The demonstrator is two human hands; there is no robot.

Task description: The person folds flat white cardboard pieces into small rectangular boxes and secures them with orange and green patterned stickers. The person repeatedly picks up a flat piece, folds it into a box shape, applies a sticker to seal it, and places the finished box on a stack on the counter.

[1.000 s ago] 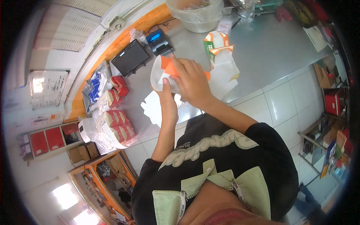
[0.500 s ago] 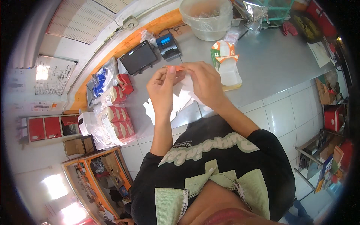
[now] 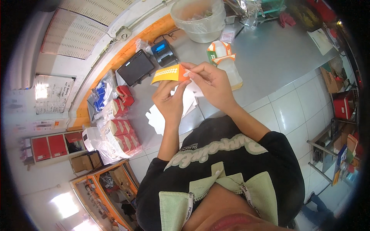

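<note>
green-and-orange packaging (image 3: 224,58) seemed already shaped, right on the bench (image 3: 266,57); white card (image 3: 155,122) was left flat, nearer. folding of the yellow-orange carton (image 3: 166,73) seemed unfinished: it was held above the bench, gripped by the left hand (image 3: 169,102), its right end pinched by the right hand (image 3: 212,84).

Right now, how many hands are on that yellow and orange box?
2: the left hand along the near edge of the yellow-and-orange carton, and the right hand at its orange end. Some fingers are hidden, but I see no others.
</note>
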